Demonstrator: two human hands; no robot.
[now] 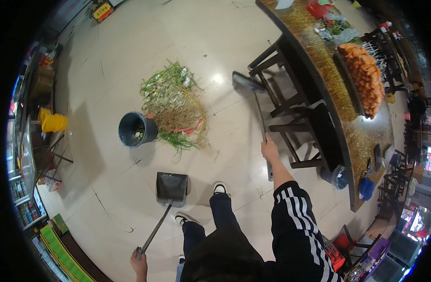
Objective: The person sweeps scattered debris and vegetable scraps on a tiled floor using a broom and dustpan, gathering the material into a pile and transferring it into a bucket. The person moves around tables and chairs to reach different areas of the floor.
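My left hand (139,261) is closed around the handle end of a long-handled dustpan (171,188), whose black pan lies on the floor before my feet. My right hand (270,149) grips the shaft of a broom (246,81); its dark head is by the legs of a wooden stool. A heap of green vegetable trimmings, roots and red strips (176,105) lies on the tiled floor. Touching or close beside the heap's left side stands a dark bucket (138,129) with some scraps inside.
At the right a long table (337,88) carries a pile of orange-brown food on skewers (363,77) and a blue cloth (366,189). Dark wooden stools (293,74) and a second bucket (335,177) stand by it. Yellow buckets (54,121) and a folding table are at the left.
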